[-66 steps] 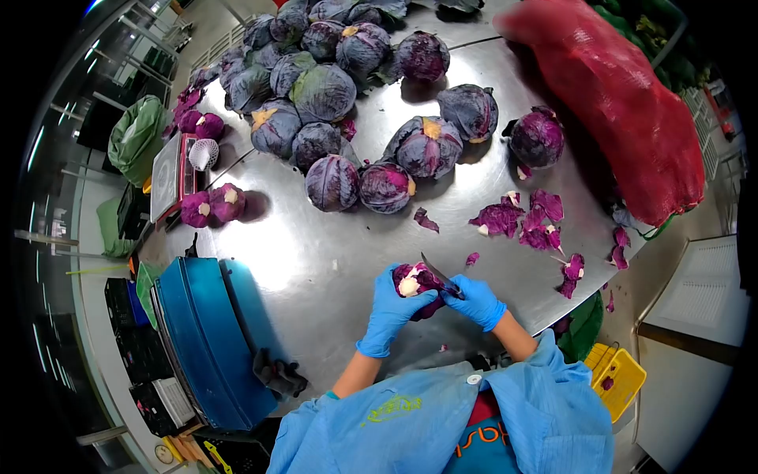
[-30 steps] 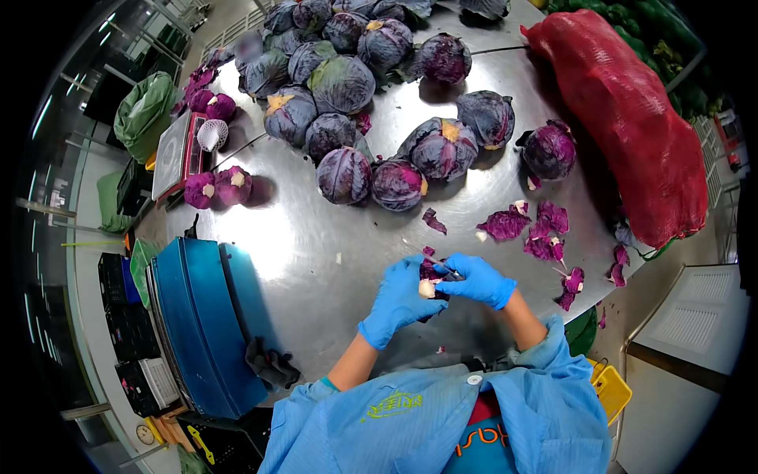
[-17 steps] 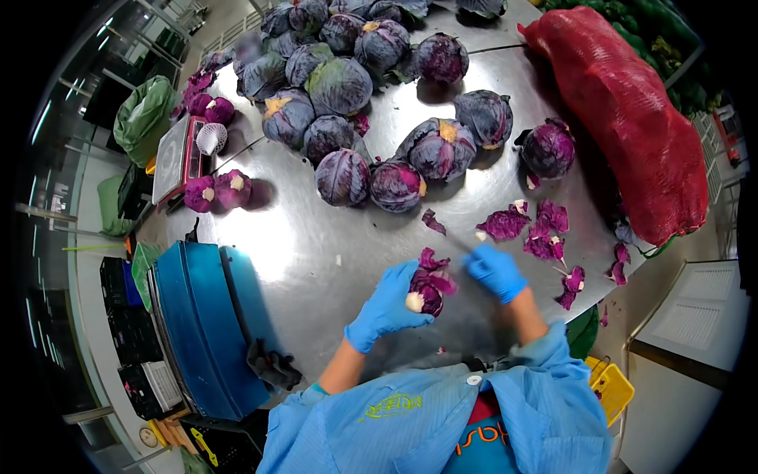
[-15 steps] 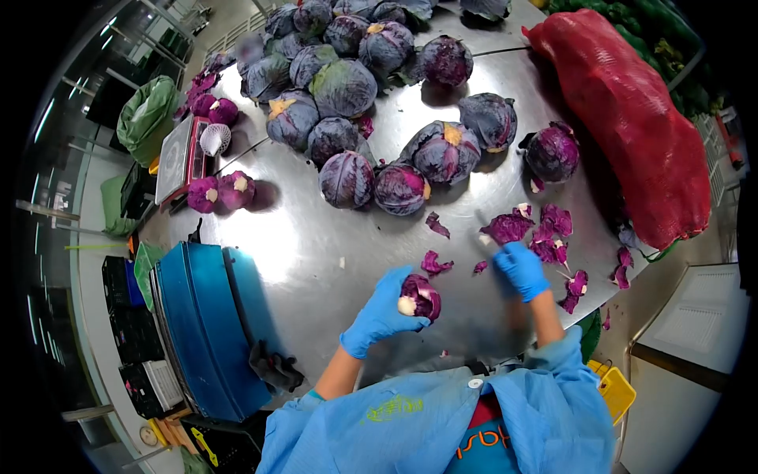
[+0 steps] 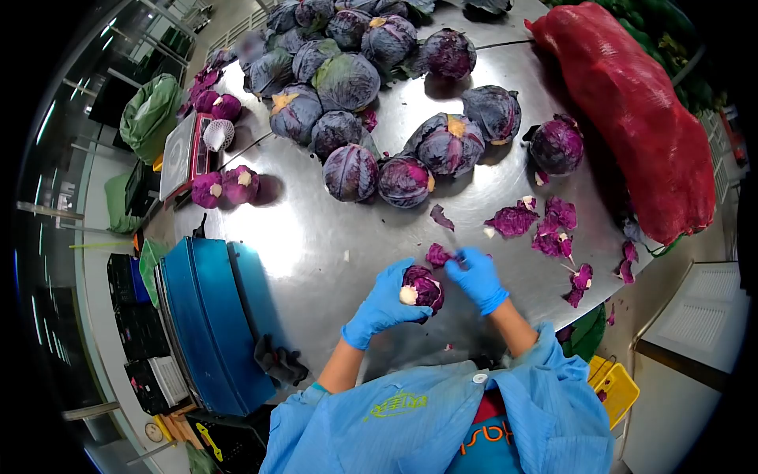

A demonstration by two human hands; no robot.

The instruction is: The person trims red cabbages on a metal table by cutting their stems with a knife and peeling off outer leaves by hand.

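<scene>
Gloved in blue, my left hand point(image 5: 384, 304) is wrapped round a small purple cabbage point(image 5: 426, 291) whose pale cut stem faces left. Just right of it is my right hand point(image 5: 477, 279), its fingertips near a loose purple leaf piece point(image 5: 437, 254); whether they hold anything is too blurred to tell. Beyond both hands, a dark cabbage point(image 5: 405, 181) lies beside a large one with a yellowish stem point(image 5: 448, 144). Torn purple leaves point(image 5: 512, 221) are scattered to the right.
On the metal table point(image 5: 316, 253), several cabbages are heaped at the back. A red mesh sack point(image 5: 632, 118) lies along the right. At the left are a scale point(image 5: 178, 156), two trimmed cabbages point(image 5: 239, 184) beside it, and a blue bin point(image 5: 207, 324). A yellow basket point(image 5: 620, 393) stands lower right.
My right hand has moved left from the torn leaves to beside the held cabbage. My left hand keeps its hold, with the cabbage turned slightly.
</scene>
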